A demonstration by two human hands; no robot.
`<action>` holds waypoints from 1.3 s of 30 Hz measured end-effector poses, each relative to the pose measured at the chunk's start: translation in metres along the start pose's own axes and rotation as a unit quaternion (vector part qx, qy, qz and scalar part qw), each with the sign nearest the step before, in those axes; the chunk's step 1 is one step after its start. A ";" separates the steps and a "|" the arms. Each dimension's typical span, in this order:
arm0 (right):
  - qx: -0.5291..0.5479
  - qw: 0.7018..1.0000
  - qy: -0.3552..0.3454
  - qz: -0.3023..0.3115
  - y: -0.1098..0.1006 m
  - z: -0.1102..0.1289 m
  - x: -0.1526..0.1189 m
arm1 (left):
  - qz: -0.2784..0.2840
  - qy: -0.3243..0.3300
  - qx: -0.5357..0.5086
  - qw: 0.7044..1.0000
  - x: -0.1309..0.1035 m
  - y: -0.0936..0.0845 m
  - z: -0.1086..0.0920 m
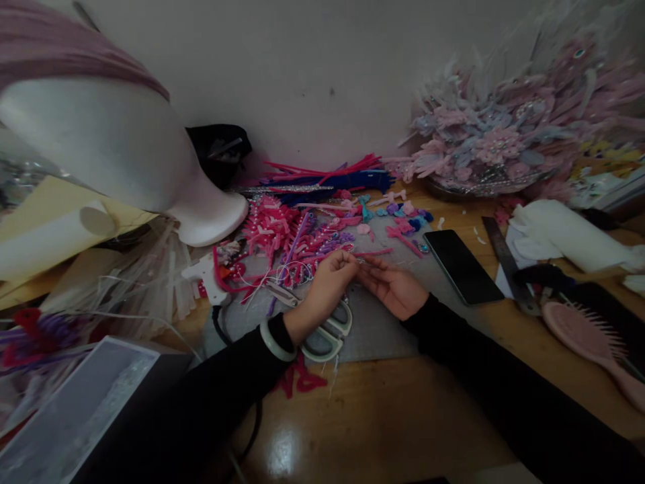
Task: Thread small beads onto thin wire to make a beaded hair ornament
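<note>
Above a grey mat (388, 336), my left hand (330, 282) and my right hand (396, 286) meet at the fingertips. Both are closed in a pinch, on something too small and dim to make out. Under my left wrist lies a pair of scissors (327, 339) with pale handles, blades pointing up and left. Just beyond my hands spreads a heap of pink fuzzy pipe-cleaner pieces (272, 228), some edged with beads. A thin white thread (256, 279) loops left of my left hand. A white glue gun (209, 279) with a black cord lies farther left.
A white foam mannequin head (111, 148) stands at left, near a grey box (101, 396). On the right are a phone (463, 265), a metal ruler (508, 262) and a pink hairbrush (584, 333). A pink-and-blue flowered headdress (494, 134) sits behind, against the wall.
</note>
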State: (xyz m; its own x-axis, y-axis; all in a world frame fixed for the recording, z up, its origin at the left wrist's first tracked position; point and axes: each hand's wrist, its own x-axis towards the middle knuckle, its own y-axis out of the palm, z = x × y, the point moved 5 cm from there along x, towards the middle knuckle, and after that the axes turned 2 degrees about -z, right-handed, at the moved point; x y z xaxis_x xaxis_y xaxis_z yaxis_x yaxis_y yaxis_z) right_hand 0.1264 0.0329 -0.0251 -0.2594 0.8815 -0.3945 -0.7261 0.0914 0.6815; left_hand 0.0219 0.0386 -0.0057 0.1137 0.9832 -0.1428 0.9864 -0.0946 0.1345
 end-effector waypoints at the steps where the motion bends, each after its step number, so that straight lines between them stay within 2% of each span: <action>1: -0.008 1.000 0.000 -0.002 0.000 0.001 0.000 | -0.001 0.000 -0.002 1.000 0.000 0.000 0.000; 5: -0.017 0.999 0.029 -0.022 -0.001 0.004 -0.001 | 0.000 0.005 -0.003 1.000 -0.001 0.000 -0.001; 8: -0.016 0.999 0.040 -0.008 0.001 0.006 -0.001 | 0.004 0.002 -0.005 1.000 -0.001 0.000 -0.001; 12: -0.056 0.998 0.016 0.016 0.002 0.007 -0.001 | 0.008 0.003 -0.008 1.000 -0.001 0.001 -0.001; 18: -0.171 0.985 -0.022 -0.023 -0.005 0.009 0.003 | 0.000 -0.001 -0.026 1.000 0.001 -0.001 -0.001; 20: -0.265 0.961 -0.065 -0.050 -0.008 0.014 0.005 | -0.005 -0.010 -0.061 0.998 0.003 -0.003 -0.001; 21: -0.328 0.937 -0.099 -0.060 -0.008 0.018 0.005 | -0.004 -0.015 -0.087 0.996 0.004 -0.004 -0.001; 23: -0.468 0.862 -0.185 -0.058 -0.005 0.027 0.005 | 0.007 -0.027 -0.140 0.990 0.006 -0.006 -0.001; 26: -0.626 0.722 -0.295 -0.023 0.005 0.033 0.002 | 0.019 -0.040 -0.180 0.983 0.007 -0.006 -0.001; 27: -0.655 0.688 -0.313 -0.016 0.007 0.033 0.001 | 0.018 -0.040 -0.182 0.982 0.007 -0.006 -0.001; 29: -0.689 0.645 -0.329 -0.010 0.010 0.032 0.001 | 0.012 -0.036 -0.178 0.983 0.007 -0.005 -0.002; 31: -0.704 0.627 -0.333 -0.005 0.011 0.030 0.001 | 0.006 -0.029 -0.171 0.985 0.006 -0.005 -0.003; 34: -0.705 0.626 -0.334 0.000 0.011 0.029 0.002 | 0.002 -0.023 -0.168 0.985 0.005 -0.004 -0.003; 36: -0.695 0.640 -0.329 0.002 0.009 0.029 0.003 | 0.001 -0.023 -0.169 0.985 0.005 -0.004 -0.003; 39: -0.665 0.678 -0.313 0.006 0.004 0.032 0.005 | -0.001 -0.022 -0.169 0.985 0.005 -0.004 -0.003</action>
State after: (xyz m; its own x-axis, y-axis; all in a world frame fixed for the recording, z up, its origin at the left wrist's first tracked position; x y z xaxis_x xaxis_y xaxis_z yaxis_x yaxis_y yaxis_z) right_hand 0.1425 0.0523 -0.0047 -0.2509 0.9406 0.2287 -0.7659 -0.0484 -0.6411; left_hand 0.0177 0.0440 -0.0037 0.1240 0.9750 -0.1842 0.8918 -0.0281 0.4515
